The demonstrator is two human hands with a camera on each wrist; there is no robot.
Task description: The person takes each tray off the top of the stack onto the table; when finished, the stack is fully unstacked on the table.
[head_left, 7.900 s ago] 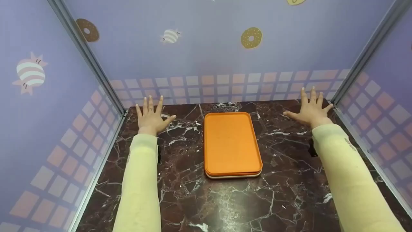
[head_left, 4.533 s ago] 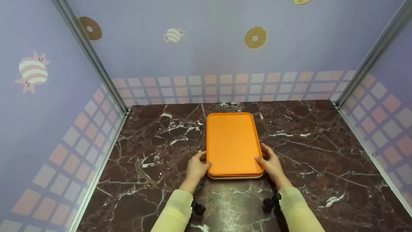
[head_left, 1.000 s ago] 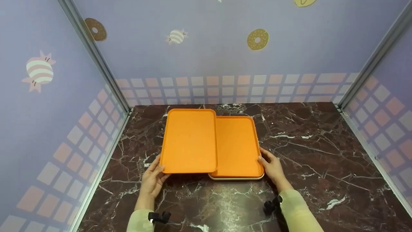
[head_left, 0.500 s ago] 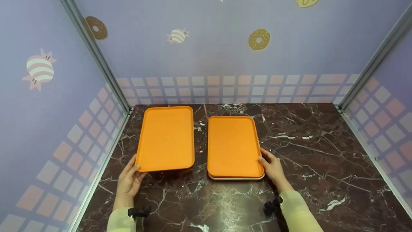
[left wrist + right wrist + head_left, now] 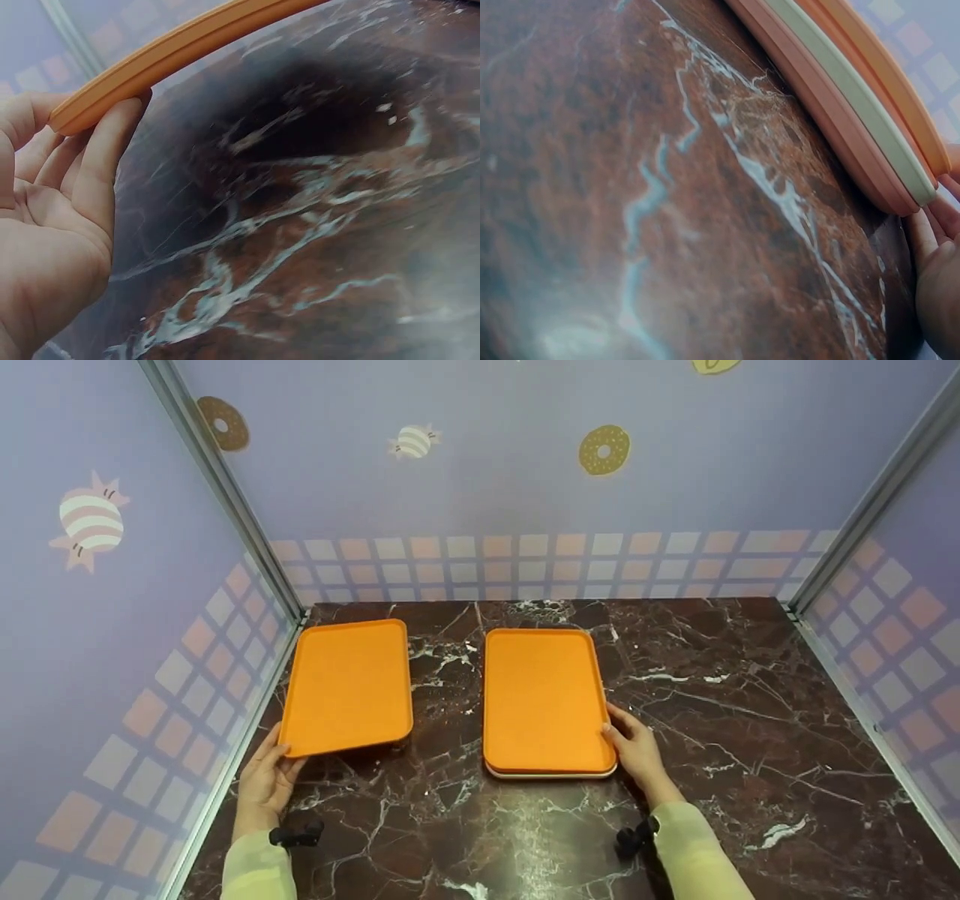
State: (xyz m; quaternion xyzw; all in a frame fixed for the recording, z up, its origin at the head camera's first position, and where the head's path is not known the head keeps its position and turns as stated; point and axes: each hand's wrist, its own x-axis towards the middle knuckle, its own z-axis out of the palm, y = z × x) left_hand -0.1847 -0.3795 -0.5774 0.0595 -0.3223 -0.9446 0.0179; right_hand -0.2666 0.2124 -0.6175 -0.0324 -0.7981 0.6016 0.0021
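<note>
An orange serving tray (image 5: 349,686) is at the left of the table, its near left corner held by my left hand (image 5: 264,780). In the left wrist view, the thumb lies over the rim of the tray (image 5: 180,54) and the fingers are beneath; a gap shows between tray and tabletop. Mid-table lies a stack of trays (image 5: 546,701), orange on top. From the right wrist, pale green and pinkish rims (image 5: 840,120) show below the orange. My right hand (image 5: 636,750) grips the stack's near right side, thumb at the top rim and fingers along the side.
The dark marbled table (image 5: 720,795) is enclosed by a patterned back wall (image 5: 495,495) and side panels with metal corner posts. The left panel (image 5: 150,675) stands close to the held tray. Black wrist cameras (image 5: 636,838) are strapped at both sleeves.
Both hands first lay spread on the table, then came to the stack. My left hand has since carried the top orange tray off leftward and lowered it; the right hand stays at the stack.
</note>
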